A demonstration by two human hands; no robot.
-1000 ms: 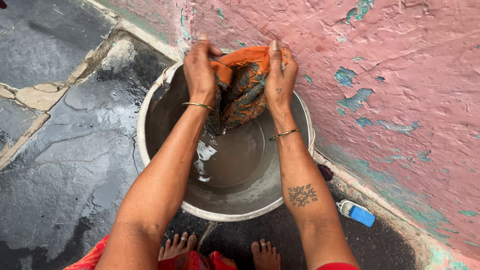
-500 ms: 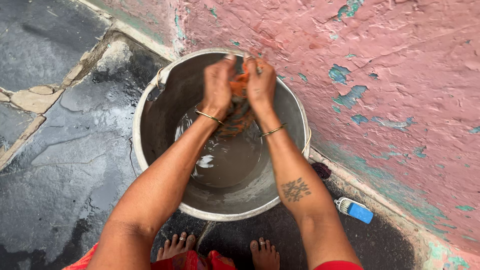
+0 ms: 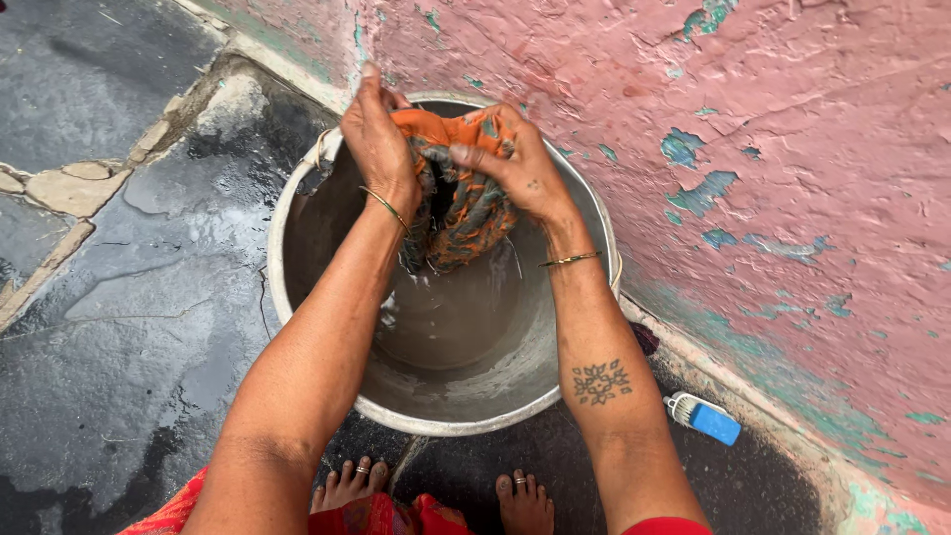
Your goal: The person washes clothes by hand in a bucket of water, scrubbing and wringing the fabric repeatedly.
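Two hands: both are closed on one bunched, wet cloth [image 3: 464,193], orange with grey-green patterning, held above the water.
Left hand [image 3: 378,139]: fingers wrapped tight round the cloth's left side, one finger pointing up toward the wall; a thin gold bangle sits at the wrist.
Right hand [image 3: 517,170]: fingers curled over the top and right side of the cloth, thumb pressed into it; a thin bangle at the wrist, a small flower tattoo farther down the forearm.
Cloth position: over the far half of the basin, clear of the water surface, its lower end hanging down between the wrists.
Basin [image 3: 297,208]: round, metal, pale rim, holding murky grey water; its far rim sits just beside the wall.
Wall [image 3: 773,119]: pink plaster on the right and far side, flaking to show teal patches.
Ground [image 3: 129,297]: dark wet stone slabs on the left, with pale broken joints.
Brush [image 3: 703,418]: small, blue, white-bristled, lying at the foot of the wall, right of the basin.
Feet [image 3: 436,490]: bare, with toe rings, at the basin's near edge, beside a red garment hem.
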